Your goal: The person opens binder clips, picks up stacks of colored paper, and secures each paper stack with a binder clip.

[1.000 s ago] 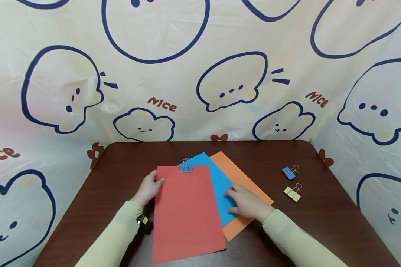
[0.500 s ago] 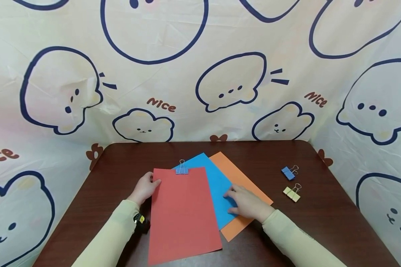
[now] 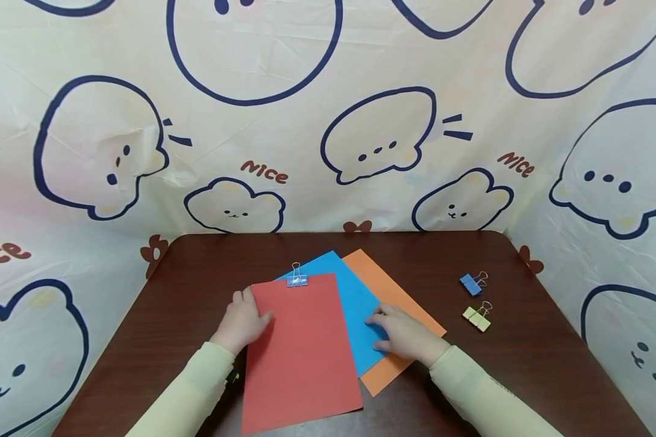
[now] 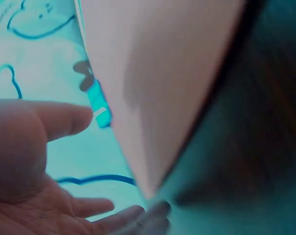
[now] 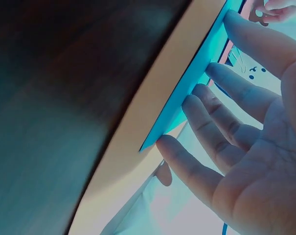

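A red sheet (image 3: pixel 300 358) lies uppermost, a blue binder clip (image 3: pixel 297 279) on its top edge. From under its right side a blue sheet (image 3: pixel 355 303) fans out, with an orange sheet (image 3: pixel 399 297) lowest. My left hand (image 3: pixel 242 320) is at the red sheet's upper left corner, thumb above the paper. In the left wrist view that hand (image 4: pixel 45 171) has its thumb and fingers spread, fingertips near the corner. Beyond the red sheet's right edge, my right hand (image 3: pixel 407 332) rests fingertips on the blue sheet; the right wrist view shows its fingers (image 5: pixel 199 122) extended.
At the right of the dark brown table (image 3: pixel 546 376) lie a second blue binder clip (image 3: pixel 472 284) and a yellow binder clip (image 3: pixel 477 318). A curtain (image 3: pixel 300 133) with bear drawings hangs behind the table and along both sides.
The red sheet with its clip has shifted left and slightly nearer. My left hand has since loosened its grip on the sheet's edge, thumb spread. The right hand stays in place.
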Available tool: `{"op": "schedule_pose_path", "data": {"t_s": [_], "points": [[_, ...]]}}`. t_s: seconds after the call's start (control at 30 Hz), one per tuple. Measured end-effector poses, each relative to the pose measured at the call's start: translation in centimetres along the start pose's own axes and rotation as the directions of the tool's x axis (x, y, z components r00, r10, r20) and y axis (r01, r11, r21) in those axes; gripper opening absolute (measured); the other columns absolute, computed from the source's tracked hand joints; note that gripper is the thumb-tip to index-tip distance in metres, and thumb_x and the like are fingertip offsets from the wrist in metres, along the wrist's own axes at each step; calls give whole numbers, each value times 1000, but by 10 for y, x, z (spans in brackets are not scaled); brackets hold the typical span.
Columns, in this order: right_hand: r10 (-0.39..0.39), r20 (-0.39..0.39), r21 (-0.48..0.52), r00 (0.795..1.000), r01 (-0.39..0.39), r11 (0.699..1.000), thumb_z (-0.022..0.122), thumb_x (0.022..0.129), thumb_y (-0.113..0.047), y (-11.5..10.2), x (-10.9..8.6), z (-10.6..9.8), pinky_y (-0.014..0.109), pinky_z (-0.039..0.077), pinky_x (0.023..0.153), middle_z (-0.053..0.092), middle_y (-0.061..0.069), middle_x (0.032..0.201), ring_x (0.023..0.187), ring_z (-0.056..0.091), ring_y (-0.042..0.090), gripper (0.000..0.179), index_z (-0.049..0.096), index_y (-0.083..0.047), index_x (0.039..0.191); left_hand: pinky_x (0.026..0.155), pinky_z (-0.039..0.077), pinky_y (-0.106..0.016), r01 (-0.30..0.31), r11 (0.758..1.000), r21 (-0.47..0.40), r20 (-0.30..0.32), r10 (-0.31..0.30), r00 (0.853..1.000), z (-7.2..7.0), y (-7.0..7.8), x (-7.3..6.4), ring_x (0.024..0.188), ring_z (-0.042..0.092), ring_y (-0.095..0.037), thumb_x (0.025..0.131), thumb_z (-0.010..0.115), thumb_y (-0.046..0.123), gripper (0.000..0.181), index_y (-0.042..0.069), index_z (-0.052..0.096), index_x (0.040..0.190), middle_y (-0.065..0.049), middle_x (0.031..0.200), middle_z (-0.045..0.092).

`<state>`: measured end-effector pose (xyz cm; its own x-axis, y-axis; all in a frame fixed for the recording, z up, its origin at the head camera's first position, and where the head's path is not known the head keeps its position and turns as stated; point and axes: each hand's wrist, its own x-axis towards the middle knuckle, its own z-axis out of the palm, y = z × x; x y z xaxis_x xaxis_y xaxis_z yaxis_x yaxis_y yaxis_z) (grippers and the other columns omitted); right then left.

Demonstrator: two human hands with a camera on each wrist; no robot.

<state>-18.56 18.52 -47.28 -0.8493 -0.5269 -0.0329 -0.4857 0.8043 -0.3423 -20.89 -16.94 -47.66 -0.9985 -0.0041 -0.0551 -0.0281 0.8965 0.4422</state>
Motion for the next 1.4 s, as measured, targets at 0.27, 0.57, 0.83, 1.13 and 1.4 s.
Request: {"op": "schedule_pose_path", "data": {"t_s": [0.27,0.57,0.83,1.13,1.4], "points": [[3,-6,18,1000,-3,1000,83,88,-17,-1,-1,0,43,56,93,60,8,119,109,58,24,42,70,-5,126,97,52,-62,-215,951,221,4,220,976,9,32,-42,120,52,-47,85,84,35,77,-9,49,138,-30,135,50],[-8,-9,22,1000,8,1000,83,87,-18,2,1,2,43,56,92,59,8,118,107,58,24,42,70,-5,125,93,56,-54,-381,907,178,133,361,923,18,53,-66,108,60,-36,83,86,36,64,2,60,130,-20,124,59],[-5,-10,31,1000,6,999,83,88,-17,1,0,3,43,56,91,59,8,119,107,58,24,42,70,-5,125,92,56,-53,-383,903,193,196,346,917,28,51,-65,107,57,-33,84,86,36,57,6,63,127,-16,124,58],[13,1,28,1000,-13,1000,83,88,-18,2,0,3,41,56,92,58,7,118,108,57,22,42,70,-6,126,89,57,-53,-395,898,192,213,355,910,25,54,-65,105,58,-33,81,89,37,62,6,63,127,-17,122,59],[13,-2,31,1000,-13,999,83,88,-18,1,0,2,42,56,92,58,7,118,109,57,23,42,70,-6,126,90,58,-53,-389,901,193,212,349,913,26,55,-65,107,58,-33,80,89,38,63,5,62,128,-17,124,58]]}}
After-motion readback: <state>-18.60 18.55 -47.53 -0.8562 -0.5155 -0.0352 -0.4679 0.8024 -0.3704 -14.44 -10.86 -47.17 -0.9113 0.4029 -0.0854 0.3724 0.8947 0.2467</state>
